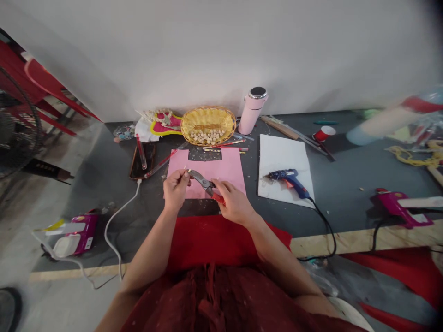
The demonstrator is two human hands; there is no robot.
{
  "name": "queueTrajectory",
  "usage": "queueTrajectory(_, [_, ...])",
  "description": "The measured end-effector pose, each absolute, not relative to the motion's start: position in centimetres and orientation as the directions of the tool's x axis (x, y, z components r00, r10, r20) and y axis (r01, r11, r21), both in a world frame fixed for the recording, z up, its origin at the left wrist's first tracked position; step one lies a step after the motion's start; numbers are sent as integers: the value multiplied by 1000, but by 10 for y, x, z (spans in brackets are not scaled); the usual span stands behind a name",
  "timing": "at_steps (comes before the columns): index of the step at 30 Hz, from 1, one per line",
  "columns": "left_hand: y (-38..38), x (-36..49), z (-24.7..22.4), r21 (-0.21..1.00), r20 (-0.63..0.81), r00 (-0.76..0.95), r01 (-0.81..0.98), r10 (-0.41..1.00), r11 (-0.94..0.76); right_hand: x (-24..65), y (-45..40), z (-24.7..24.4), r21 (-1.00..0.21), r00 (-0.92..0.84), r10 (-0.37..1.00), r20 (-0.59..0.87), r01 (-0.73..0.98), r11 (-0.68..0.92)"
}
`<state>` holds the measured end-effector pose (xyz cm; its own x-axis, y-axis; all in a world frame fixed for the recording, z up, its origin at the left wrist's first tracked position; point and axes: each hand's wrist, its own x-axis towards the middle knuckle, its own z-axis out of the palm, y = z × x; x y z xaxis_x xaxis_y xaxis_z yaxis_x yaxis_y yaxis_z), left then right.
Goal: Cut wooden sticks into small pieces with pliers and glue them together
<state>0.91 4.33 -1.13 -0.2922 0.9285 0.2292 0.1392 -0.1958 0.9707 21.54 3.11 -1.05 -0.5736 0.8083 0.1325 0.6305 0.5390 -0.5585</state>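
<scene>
1. With our right hand (237,203) we are gripping the red-handled pruning shears (199,180), the fingers closing around the handles. The shears are lying between our two hands, above the pink sheet (229,173), with the blade tip just beside our left fingertips.
2. With our left hand (176,191) we are pinching a small pale stick (189,170) between thumb and forefinger. The fingers are hiding most of it, so we are not telling its length.
3. We are judging the shears stiff and rather heavy for their size, the metal perhaps slippery; the handles are offering the safe hold, not the blades.
4. We are judging the stick light, stiff and maybe brittle; a pinch away from the cutting edge is serving best.
5. Beyond the fingers of both hands, a woven basket (194,119) is holding many small pale pieces (209,136), gathering in its near part.
6. Beyond our right fingers, a pink thermos (251,113) is standing upright with its top on; its contents are not showing.
</scene>
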Motion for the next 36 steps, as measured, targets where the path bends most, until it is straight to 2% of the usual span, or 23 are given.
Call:
queueTrajectory(6, [43,10,-13,979,201,-292,107,935,-176,215,29,-8,-565,-562,823,89,652,506])
queueTrajectory(11, [43,10,-13,975,206,-298,146,932,-169,215,28,-4,-512,-535,842,64,707,488])
queueTrajectory(15, [46,9,-15,956,212,-300,260,930,-134,215,31,-2,-386,-496,866,70,787,482])
queueTrajectory(18, [47,8,-14,918,302,-345,357,889,-173,217,32,-2,-290,-493,867,69,822,490])
queueTrajectory(21, [46,7,-11,832,415,-293,506,861,-229,218,31,-2,-238,-510,857,78,825,513])
queueTrajectory(24, [45,5,-9,770,421,-234,603,876,-209,217,29,-2,-204,-513,854,91,830,520])
queueTrajectory(32, [46,2,-11,754,448,-261,625,855,-204,215,28,0,-227,-516,842,155,811,539])
queueTrajectory(36, [47,2,-12,772,455,-284,599,844,-214,215,27,0,-199,-542,826,154,802,563])
